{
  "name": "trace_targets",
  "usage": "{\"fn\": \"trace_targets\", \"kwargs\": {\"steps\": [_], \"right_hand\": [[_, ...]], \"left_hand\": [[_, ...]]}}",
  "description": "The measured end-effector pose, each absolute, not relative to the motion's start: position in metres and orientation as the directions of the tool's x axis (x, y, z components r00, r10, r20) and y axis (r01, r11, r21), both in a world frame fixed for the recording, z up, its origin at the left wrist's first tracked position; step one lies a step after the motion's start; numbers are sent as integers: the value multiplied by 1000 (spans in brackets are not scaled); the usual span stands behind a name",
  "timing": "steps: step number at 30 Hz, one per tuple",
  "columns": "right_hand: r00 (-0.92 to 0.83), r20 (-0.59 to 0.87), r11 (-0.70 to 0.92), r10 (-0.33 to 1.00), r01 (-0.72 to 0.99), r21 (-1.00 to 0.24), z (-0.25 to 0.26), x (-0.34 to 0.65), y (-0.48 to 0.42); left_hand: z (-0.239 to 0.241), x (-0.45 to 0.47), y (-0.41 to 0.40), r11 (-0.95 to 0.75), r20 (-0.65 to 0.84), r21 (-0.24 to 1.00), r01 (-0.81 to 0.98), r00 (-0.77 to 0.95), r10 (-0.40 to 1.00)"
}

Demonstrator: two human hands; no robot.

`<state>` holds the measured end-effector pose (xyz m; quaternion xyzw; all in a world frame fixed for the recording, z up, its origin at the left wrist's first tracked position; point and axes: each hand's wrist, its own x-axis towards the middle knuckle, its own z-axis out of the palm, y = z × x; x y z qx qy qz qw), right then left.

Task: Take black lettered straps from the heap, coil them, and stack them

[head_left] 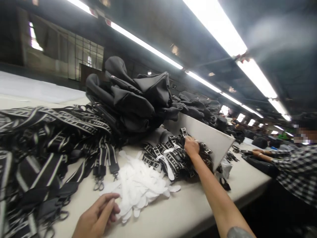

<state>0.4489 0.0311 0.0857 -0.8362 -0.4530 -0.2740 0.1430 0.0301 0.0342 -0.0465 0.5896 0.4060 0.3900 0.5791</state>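
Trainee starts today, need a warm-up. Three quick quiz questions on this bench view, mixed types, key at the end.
1. Which hand is right beside the heap of white strips?
2. True or false: the white strips are sorted into neat, even rows.
3. The right hand is among:
a) spools of thread
b) short printed straps
c) pairs of scissors

Key:
1. The left hand.
2. False; they lie in a loose, jumbled heap on the table.
3. b
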Motion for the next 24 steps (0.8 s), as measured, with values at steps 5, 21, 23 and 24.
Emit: {"fn": "trace_targets", "kwargs": {"steps": [5,21,23,24], "right_hand": [[532,407,-611,742,787,85,91,461,42],[240,221,-179,945,948,-265,31,139,196],[284,226,-220,932,937,-270,31,138,216],[296,221,-233,929,934,-269,32,137,224]], "left_hand": [[-33,26,22,-49,60,998,-38,395,917],[-34,3,22,-149,158,987,-54,313,936],[-35,-4,25,-159,167,986,-50,299,939],[-35,-6,27,-166,173,985,-47,293,941]]}}
